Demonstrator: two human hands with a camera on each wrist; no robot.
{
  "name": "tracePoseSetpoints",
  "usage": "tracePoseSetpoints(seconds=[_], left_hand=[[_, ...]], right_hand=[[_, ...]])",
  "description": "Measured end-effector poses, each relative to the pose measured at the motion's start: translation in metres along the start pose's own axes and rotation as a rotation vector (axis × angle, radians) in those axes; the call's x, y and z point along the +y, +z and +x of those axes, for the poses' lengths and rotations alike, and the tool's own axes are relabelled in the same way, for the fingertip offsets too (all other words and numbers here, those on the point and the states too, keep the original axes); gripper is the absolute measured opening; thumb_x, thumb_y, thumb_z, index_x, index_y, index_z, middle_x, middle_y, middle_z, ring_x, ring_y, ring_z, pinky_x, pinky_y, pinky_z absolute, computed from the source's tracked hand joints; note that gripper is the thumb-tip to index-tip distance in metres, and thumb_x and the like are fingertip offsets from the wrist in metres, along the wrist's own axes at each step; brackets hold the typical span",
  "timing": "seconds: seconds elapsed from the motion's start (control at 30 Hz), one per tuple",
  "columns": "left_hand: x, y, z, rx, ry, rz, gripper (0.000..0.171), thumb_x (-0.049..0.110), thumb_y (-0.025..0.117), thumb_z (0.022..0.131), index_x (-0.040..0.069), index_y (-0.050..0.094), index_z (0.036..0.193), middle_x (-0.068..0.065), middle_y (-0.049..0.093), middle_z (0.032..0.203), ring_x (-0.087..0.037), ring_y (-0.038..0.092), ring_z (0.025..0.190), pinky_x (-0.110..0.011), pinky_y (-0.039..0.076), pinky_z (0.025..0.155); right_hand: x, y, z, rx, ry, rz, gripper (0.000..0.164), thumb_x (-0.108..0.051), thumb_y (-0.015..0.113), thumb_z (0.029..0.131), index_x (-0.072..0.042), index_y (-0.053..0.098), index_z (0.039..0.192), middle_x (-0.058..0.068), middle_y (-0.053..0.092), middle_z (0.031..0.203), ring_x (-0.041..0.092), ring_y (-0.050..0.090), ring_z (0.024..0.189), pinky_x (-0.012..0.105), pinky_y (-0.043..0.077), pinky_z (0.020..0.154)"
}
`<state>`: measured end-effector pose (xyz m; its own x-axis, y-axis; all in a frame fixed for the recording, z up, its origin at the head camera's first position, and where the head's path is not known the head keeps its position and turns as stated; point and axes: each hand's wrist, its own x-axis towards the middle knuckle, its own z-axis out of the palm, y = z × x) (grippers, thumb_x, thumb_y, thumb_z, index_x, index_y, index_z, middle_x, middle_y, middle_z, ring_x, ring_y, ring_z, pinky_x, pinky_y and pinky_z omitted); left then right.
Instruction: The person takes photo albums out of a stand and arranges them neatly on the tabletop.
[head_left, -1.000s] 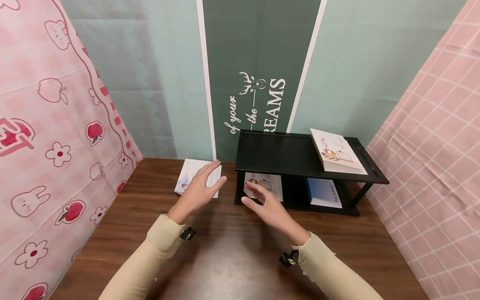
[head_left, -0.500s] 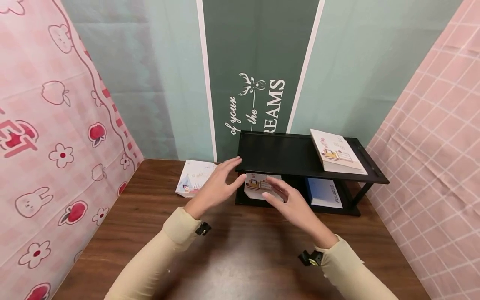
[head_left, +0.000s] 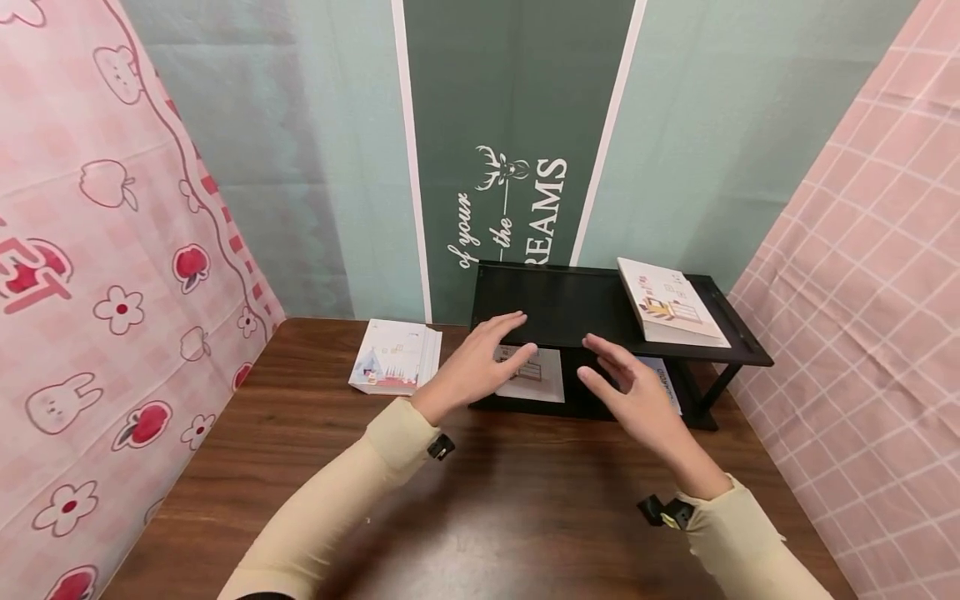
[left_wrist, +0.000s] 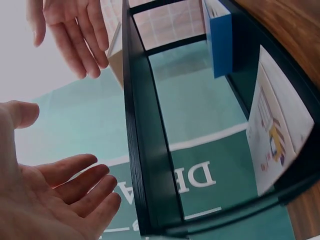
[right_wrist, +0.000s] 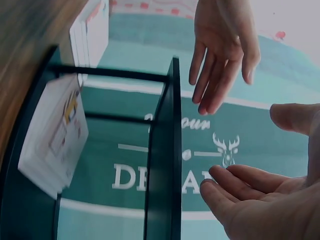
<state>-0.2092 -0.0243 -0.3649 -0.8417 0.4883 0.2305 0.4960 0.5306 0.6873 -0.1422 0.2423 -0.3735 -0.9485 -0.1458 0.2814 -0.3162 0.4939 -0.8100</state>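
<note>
My left hand (head_left: 476, 362) hovers before the left half of a black two-tier shelf (head_left: 551, 304), fingers apart and holding nothing. Facing it, my right hand (head_left: 641, 396) is held up in front of the shelf's right half, palm inward and likewise bare. On the lower tier, behind my left hand, a white book-shaped item with a printed cover (head_left: 543, 379) leans back. A blue item lettered POLAROID (head_left: 670, 385) is largely covered by my right hand in the head view; its blue side (left_wrist: 222, 47) shows in the left wrist view.
Another white book-shaped item with a yellow drawing (head_left: 671, 304) lies on the upper tier at the right. Left of the shelf, a thick white one with a tent picture (head_left: 390, 358) lies on the wooden table (head_left: 300, 450). Cloth hangings (head_left: 330, 208) enclose the back and sides.
Both hands have moved right in front of the shelf, the left from over the white item on the table, the right from the lower tier's left end. The items have not moved.
</note>
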Motion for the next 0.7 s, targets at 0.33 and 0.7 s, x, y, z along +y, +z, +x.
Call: tracePoseSetpoints(seconds=[0.33, 0.7], left_hand=[[0.011, 0.020, 0.026, -0.024, -0.011, -0.018, 0.068, 0.056, 0.055, 0.109, 0.019, 0.044, 0.166, 0.000, 0.039, 0.172, -0.023, 0.031, 0.161, -0.050, 0.028, 0.131], [0.022, 0.039, 0.059, -0.071, -0.039, -0.044, 0.068, 0.058, 0.052, 0.110, 0.019, 0.044, 0.165, -0.004, 0.041, 0.170, -0.024, 0.035, 0.159, -0.048, 0.032, 0.129]], right_hand=[[0.013, -0.027, -0.004, 0.096, 0.007, -0.085, 0.060, -0.028, 0.070, 0.107, -0.005, 0.051, 0.159, 0.018, 0.053, 0.159, 0.040, 0.049, 0.148, 0.003, 0.038, 0.107], [0.029, -0.058, 0.002, 0.293, 0.022, -0.129, 0.056, -0.025, 0.072, 0.106, -0.005, 0.056, 0.155, 0.020, 0.056, 0.157, 0.041, 0.052, 0.145, 0.003, 0.041, 0.103]])
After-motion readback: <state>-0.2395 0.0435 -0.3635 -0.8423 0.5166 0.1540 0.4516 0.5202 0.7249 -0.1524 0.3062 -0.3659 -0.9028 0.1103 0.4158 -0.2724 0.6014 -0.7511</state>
